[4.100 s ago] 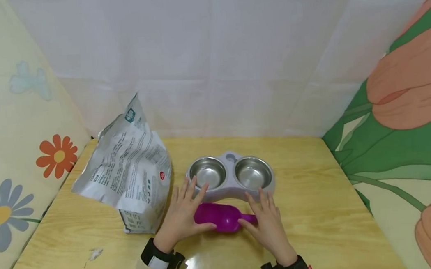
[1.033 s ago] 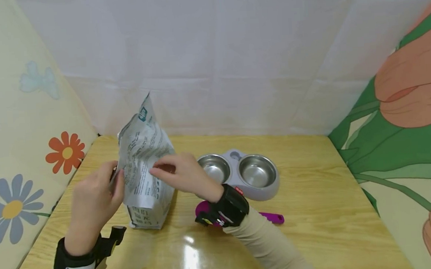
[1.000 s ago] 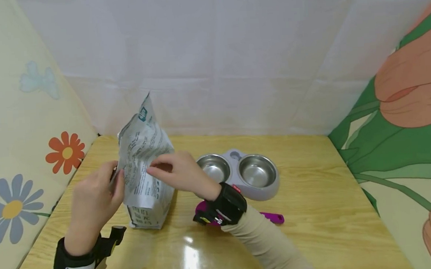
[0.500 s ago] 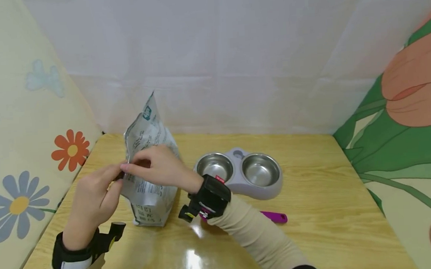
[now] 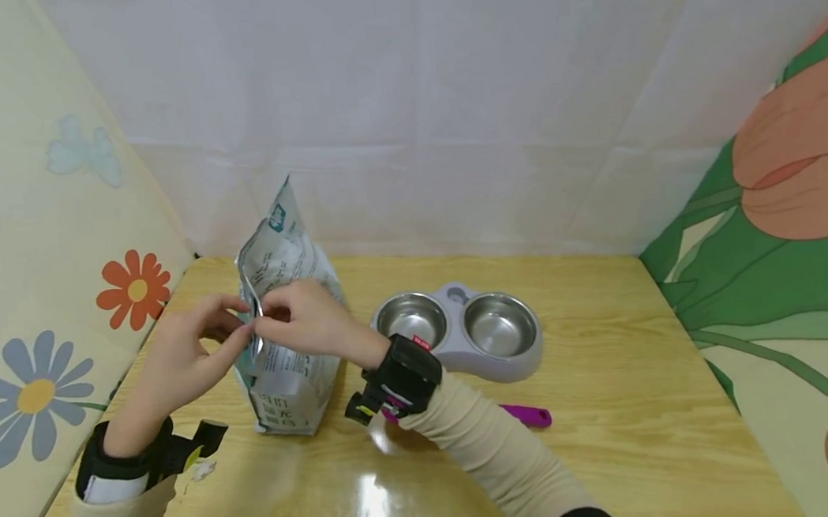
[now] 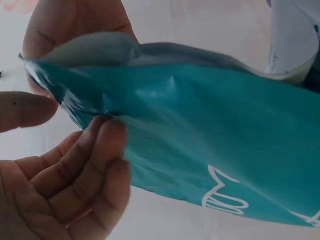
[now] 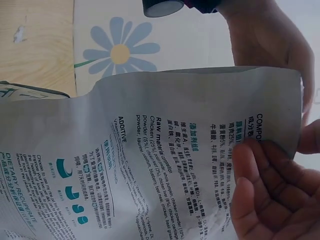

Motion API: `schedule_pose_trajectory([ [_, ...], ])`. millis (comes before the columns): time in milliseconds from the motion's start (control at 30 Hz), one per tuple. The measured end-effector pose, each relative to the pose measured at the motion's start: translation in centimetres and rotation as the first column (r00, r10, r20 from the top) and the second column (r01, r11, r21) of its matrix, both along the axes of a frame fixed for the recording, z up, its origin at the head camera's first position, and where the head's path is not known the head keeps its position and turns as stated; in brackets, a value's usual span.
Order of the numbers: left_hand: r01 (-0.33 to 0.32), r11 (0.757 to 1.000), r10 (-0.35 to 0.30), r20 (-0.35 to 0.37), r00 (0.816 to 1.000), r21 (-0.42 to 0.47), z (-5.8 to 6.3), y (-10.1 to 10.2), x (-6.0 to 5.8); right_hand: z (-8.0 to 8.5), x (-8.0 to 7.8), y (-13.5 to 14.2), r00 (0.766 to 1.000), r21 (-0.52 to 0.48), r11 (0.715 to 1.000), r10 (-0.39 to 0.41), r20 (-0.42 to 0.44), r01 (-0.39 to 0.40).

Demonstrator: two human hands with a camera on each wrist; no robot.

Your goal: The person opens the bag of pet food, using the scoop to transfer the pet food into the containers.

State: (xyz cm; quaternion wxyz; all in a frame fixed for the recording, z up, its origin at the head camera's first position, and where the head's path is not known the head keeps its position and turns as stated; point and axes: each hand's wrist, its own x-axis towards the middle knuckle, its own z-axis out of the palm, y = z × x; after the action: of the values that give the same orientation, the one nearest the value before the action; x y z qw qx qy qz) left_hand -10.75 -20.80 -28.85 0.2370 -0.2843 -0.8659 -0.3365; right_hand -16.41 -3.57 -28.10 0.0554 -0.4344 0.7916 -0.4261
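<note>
A tall silver-and-teal pet food bag (image 5: pixel 305 269) stands upright at the left of the table, its printed back turned to the bowls. My left hand (image 5: pixel 185 355) pinches the bag's upper left edge, its curled fingers against the teal face in the left wrist view. Across from it, my right hand (image 5: pixel 307 320) pinches the same edge, fingertips curled on the printed face (image 7: pixel 150 150) in the right wrist view. Both thumbs come close together at the edge. Along the bag's mouth (image 6: pixel 185 52), the two sides stand slightly apart. What lies inside is hidden.
Right of the bag sits a lilac double-bowl stand (image 5: pixel 488 371) with two metal bowls (image 5: pixel 498 328). A purple scoop (image 5: pixel 530 416) lies in front, mostly hidden under my right forearm. A white cloth (image 5: pixel 412 116) hangs behind the wooden table (image 5: pixel 608 405).
Both hands have left the purple scoop for the bag. My right hand has reached left to the bag's edge, beside the left. The left fingers have shifted, and the bag's edge has turned.
</note>
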Motion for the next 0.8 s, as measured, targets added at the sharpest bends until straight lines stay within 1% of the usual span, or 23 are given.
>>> schedule_pose_trajectory([
  [67, 0.026, 1.0, -0.026, 0.081, 0.996, -0.003, 0.1, -0.3, -0.2, -0.1, -0.1, -0.1, 1.0, 0.003, 1.0, -0.002, -0.007, 0.002],
  [100, 0.031, 0.999, -0.029, 0.126, 0.992, -0.009, 0.2, -0.4, -0.4, -0.1, -0.1, -0.1, 1.0, 0.003, 1.0, -0.001, -0.008, 0.001],
  [167, 0.029, 0.999, -0.024, 0.217, 0.976, -0.016, 0.5, -0.6, -0.6, -0.2, -0.1, -0.1, 1.0, 0.014, 1.0, -0.004, 0.0, 0.004],
  [267, -0.001, 1.0, 0.009, 0.34, 0.94, -0.024, 1.0, -0.6, -0.9, 0.0, 0.0, -0.2, 1.0, 0.049, 0.999, -0.024, 0.011, 0.024],
  [367, -0.047, 0.998, 0.057, 0.425, 0.903, -0.033, 1.5, -0.5, -1.0, 0.3, 0.3, -0.4, 0.997, 0.126, 0.989, -0.081, 0.007, 0.08],
  [467, -0.068, 0.996, 0.086, 0.471, 0.878, -0.055, 1.7, -0.6, -1.1, 0.4, 0.6, -0.7, 0.989, 0.193, 0.97, -0.148, -0.017, 0.148],
  [533, -0.07, 0.995, 0.095, 0.483, 0.871, -0.069, 1.7, -0.6, -1.3, 0.3, 0.7, -1.0, 0.983, 0.215, 0.959, -0.175, -0.054, 0.183],
  [667, -0.069, 0.993, 0.109, 0.485, 0.868, -0.099, 1.8, -0.5, -1.5, 0.3, 0.8, -1.4, 0.968, 0.226, 0.948, -0.19, -0.163, 0.224],
  [733, -0.069, 0.992, 0.112, 0.474, 0.874, -0.107, 1.9, -0.5, -1.7, 0.4, 0.8, -1.6, 0.96, 0.22, 0.946, -0.194, -0.2, 0.237],
  [800, -0.062, 0.993, 0.103, 0.463, 0.881, -0.104, 2.1, -0.5, -1.9, 0.5, 0.7, -1.7, 0.958, 0.216, 0.946, -0.198, -0.209, 0.243],
])
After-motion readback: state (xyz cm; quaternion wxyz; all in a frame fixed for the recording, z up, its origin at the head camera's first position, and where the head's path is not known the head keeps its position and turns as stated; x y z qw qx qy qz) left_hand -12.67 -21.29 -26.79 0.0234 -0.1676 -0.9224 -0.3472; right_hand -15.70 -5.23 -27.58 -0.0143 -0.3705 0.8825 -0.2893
